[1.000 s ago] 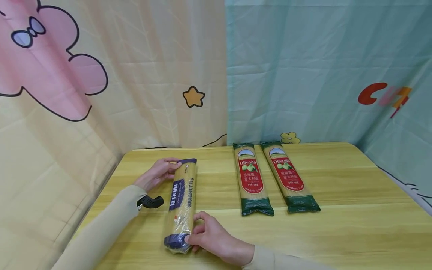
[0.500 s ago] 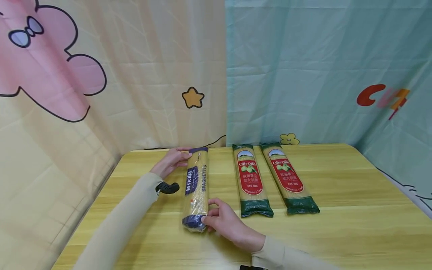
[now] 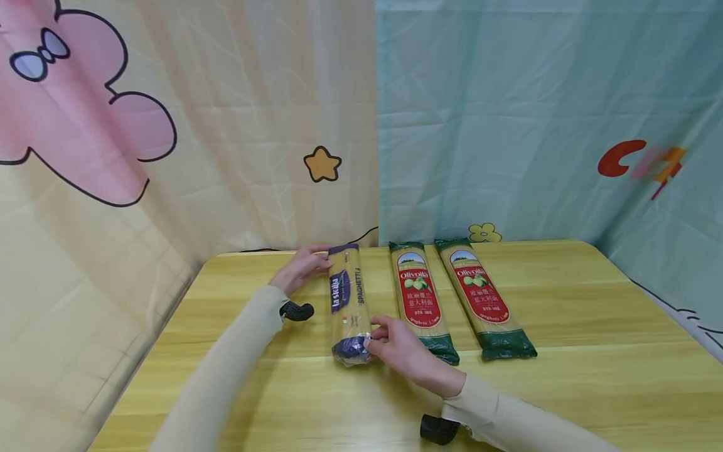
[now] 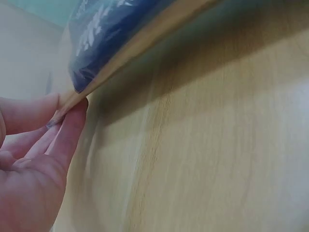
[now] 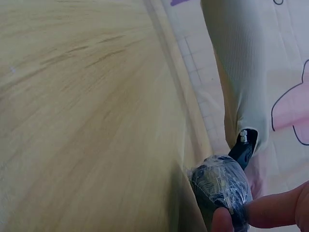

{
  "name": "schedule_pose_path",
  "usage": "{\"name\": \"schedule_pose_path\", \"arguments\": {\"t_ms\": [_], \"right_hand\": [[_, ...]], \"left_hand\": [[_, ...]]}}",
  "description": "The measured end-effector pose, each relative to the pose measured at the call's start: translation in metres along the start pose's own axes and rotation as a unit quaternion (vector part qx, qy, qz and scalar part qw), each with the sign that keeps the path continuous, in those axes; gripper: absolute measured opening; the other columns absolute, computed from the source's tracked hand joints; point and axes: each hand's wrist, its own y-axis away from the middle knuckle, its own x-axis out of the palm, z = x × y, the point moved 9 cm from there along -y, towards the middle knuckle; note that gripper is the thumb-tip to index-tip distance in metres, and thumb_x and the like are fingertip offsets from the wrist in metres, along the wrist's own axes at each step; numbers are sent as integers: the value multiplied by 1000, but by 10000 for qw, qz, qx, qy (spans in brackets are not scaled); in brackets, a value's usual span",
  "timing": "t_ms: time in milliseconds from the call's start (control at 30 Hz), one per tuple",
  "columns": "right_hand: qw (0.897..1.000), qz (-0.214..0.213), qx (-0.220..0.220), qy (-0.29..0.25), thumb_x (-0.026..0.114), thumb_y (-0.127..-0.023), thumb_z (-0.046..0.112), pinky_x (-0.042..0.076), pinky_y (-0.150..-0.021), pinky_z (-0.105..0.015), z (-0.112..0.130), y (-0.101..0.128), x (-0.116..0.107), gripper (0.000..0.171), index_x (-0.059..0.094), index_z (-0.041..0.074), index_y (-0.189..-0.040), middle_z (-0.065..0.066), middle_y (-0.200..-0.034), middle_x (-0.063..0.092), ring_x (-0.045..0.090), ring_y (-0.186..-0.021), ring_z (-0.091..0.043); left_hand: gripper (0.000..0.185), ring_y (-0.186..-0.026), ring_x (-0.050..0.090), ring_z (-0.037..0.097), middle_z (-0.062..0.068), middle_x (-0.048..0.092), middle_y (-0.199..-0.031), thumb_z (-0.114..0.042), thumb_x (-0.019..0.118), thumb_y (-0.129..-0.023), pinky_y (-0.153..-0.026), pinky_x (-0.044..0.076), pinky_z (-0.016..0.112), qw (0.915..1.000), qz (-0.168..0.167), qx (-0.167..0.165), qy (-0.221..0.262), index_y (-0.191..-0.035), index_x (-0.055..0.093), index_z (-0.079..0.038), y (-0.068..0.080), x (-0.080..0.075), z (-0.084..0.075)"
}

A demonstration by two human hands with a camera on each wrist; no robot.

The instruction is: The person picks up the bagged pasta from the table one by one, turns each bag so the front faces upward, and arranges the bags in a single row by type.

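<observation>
A blue-labelled spaghetti packet lies lengthwise on the wooden table, just left of two red-and-green spaghetti packets. My left hand holds its far end, fingers against the packet's edge. My right hand pinches its near dark end between thumb and fingers. In the left wrist view the blue packet looks lifted a little off the wood.
Printed curtains hang close behind and to both sides of the table: cream and pink on the left, teal on the right. Bare wood stretches in front and to the right.
Both hands have carried the blue packet to the right and farther back, from the left part of the table to beside the red-and-green packets.
</observation>
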Motion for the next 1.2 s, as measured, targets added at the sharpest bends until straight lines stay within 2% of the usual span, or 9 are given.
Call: {"name": "schedule_pose_path", "arguments": {"t_ms": [167, 433, 533, 667, 833, 900, 1133, 1200], "right_hand": [[9996, 117, -102, 256, 64, -89, -4, 53, -74, -31, 2, -6, -3, 52, 45, -15, -137, -11, -97, 63, 61, -85, -19], [9951, 308, -212, 914, 65, -87, -4, 51, -78, -34, -1, -12, -2, 52, 49, -11, -135, -10, -101, 62, 56, -89, -20], [9916, 275, -226, 1247, 66, -87, -4, 51, -77, -35, -2, -13, -4, 43, 55, -8, -128, -10, -99, 61, 56, -87, -20], [9869, 133, -218, 1592, 68, -87, -3, 51, -76, -36, -2, -14, -7, 40, 56, -6, -125, -10, -98, 61, 56, -86, -20], [9842, 62, -178, 1761, 69, -86, -2, 52, -74, -34, -5, -13, -10, 50, 51, -6, -133, -10, -100, 62, 56, -84, -19], [9820, 53, -236, 1872, 70, -86, -3, 52, -72, -32, -5, -12, -10, 53, 50, -8, -135, -9, -100, 63, 56, -82, -18], [9736, 104, -582, 2204, 68, -87, -2, 45, -58, -26, -5, -13, -7, 33, 59, 0, -119, -2, -83, 56, 51, -70, -14], [9742, 99, -592, 2176, 68, -87, -2, 44, -58, -25, -5, -14, -7, 36, 58, 0, -122, -1, -83, 56, 51, -70, -14]], "left_hand": [[65, -105, 59, 23, 28, 48, -139, 11, 57, -91, -101, 43, 37, 9996, 156, 47, -229, -150, 32, 4, -5, 9, -1], [70, -122, 51, 35, 29, 44, -144, 13, 56, -91, -103, 41, 40, 9972, 494, 88, -547, -153, 25, 2, -9, 15, 0], [73, -124, 51, 37, 28, 45, -143, 14, 57, -89, -104, 40, 41, 9957, 557, 132, -726, -153, 25, 1, -10, 19, -1], [72, -121, 52, 39, 27, 47, -140, 12, 60, -87, -103, 41, 41, 9928, 485, 343, -1042, -152, 29, 2, -12, 23, -5], [70, -114, 52, 34, 27, 48, -133, 9, 63, -87, -100, 42, 40, 9881, 345, 476, -1422, -150, 33, 3, -13, 23, -6], [71, -111, 50, 31, 26, 48, -131, 8, 63, -87, -100, 41, 39, 9875, 341, 481, -1463, -150, 33, 3, -13, 23, -5], [73, -107, 50, 28, 25, 47, -129, 9, 62, -87, -101, 41, 39, 9894, 414, 578, -1266, -152, 29, 3, -11, 24, -4], [73, -107, 50, 29, 26, 46, -130, 9, 61, -87, -102, 40, 40, 9894, 446, 631, -1226, -152, 28, 3, -10, 24, -4]]}}
